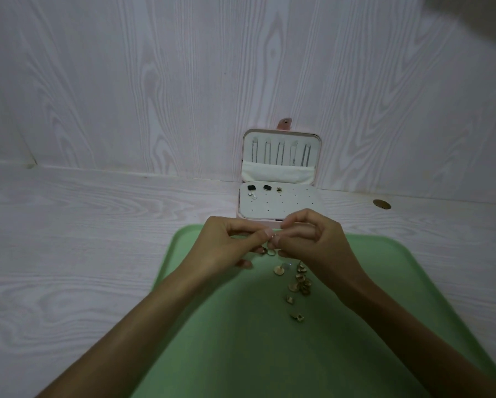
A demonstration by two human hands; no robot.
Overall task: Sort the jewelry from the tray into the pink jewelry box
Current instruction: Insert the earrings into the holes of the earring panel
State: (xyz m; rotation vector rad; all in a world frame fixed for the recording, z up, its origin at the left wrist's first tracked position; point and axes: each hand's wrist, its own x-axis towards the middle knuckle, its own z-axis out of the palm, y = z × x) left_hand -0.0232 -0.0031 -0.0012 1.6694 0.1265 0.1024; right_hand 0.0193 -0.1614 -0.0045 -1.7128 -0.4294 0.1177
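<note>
- Your left hand (pixel 229 242) and right hand (pixel 312 239) meet fingertip to fingertip above the far edge of the green tray (pixel 226 326).
- Both hands pinch one small gold earring (pixel 273 236) between thumbs and forefingers; its shape is too small to make out.
- A loose scatter of gold earrings (pixel 297 285) lies on the tray, just below your right hand.
- The pink jewelry box (pixel 279 179) stands open on the white wood-grain surface (pixel 83 239), just beyond the tray, its lid leaning upright against the wall.
- The lid holds five chains (pixel 281 153) hanging above a cream pocket.
- Two black studs, a gold stud and a pearl stud sit in the top left of the box's perforated earring panel (pixel 287 206).
</note>
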